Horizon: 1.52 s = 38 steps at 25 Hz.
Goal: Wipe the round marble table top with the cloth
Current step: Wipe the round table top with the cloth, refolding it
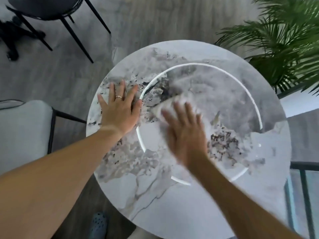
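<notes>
The round marble table top (172, 200) is white with grey and black veining and shows a bright ring reflection. My left hand (119, 109) lies flat on its left part, fingers spread, a ring on one finger. Near the middle, my right hand (184, 133) presses flat on a pale cloth (170, 105), blurred by motion. The cloth sticks out beyond the fingertips; most of it is hidden under the hand.
A light grey chair (22, 131) stands at the left edge of the table. A dark chair (51, 9) is at the far left. A green palm plant (283, 42) stands at the far right. A blue clog (98, 225) shows below the table's near edge.
</notes>
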{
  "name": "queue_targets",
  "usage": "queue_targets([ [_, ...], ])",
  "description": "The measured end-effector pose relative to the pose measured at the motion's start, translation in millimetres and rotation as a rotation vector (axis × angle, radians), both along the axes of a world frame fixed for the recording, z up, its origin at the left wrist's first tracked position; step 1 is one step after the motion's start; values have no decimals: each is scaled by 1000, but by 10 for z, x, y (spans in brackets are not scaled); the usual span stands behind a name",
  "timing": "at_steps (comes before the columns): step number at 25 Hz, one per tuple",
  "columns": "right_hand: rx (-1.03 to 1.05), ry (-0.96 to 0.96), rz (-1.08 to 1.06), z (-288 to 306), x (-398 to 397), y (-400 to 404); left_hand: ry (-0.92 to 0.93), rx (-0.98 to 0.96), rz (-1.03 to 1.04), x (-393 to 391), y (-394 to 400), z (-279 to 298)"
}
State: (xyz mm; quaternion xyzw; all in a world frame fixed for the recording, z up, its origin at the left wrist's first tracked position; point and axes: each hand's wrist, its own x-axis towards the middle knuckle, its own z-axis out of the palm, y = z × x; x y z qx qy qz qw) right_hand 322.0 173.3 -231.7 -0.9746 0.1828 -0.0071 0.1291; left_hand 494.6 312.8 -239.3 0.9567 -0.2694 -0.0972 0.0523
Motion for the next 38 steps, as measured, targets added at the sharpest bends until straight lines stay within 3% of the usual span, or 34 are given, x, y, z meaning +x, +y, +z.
queue_targets([
  [2,47,-76,233,56,-475,189,-6,-13,18,20,-23,15],
  [4,10,-89,409,-2,-169,-303,-5,-10,25,137,-112,15],
  [6,-84,-23,293,-58,594,-917,-6,-16,35,276,-235,4],
  [8,-54,46,15,-10,1287,-1342,-42,-28,38,379,-323,-33],
  [10,-27,23,-92,-31,1363,-1188,-70,-54,43,404,-340,-49],
  [14,31,-132,328,-26,258,-437,-98,-148,68,366,-315,-24],
  [17,-75,-165,618,-100,707,-977,-105,-180,79,380,-336,-22],
  [18,-104,-143,555,-114,1130,-1203,-106,-180,88,375,-340,-27],
  [20,-53,-66,224,-28,1883,-1441,-111,-190,110,378,-344,-28],
  [22,5,-42,-12,-42,1994,-1202,-109,-204,125,374,-355,-19],
  [23,-2,-64,13,-54,1799,-971,-105,-208,129,375,-360,-15],
  [26,53,-156,350,-91,966,-544,-100,-202,124,394,-352,-7],
  [28,7,-178,497,-105,1193,-789,-99,-193,110,390,-352,-5],
  [31,-28,-79,279,-43,2182,-1215,-104,-194,127,383,-361,-16],
  [34,-11,-81,88,-84,2082,-949,-121,-213,143,379,-370,-27],
  [38,-1,-163,452,-115,1156,-852,-130,-179,109,389,-357,-22],
])
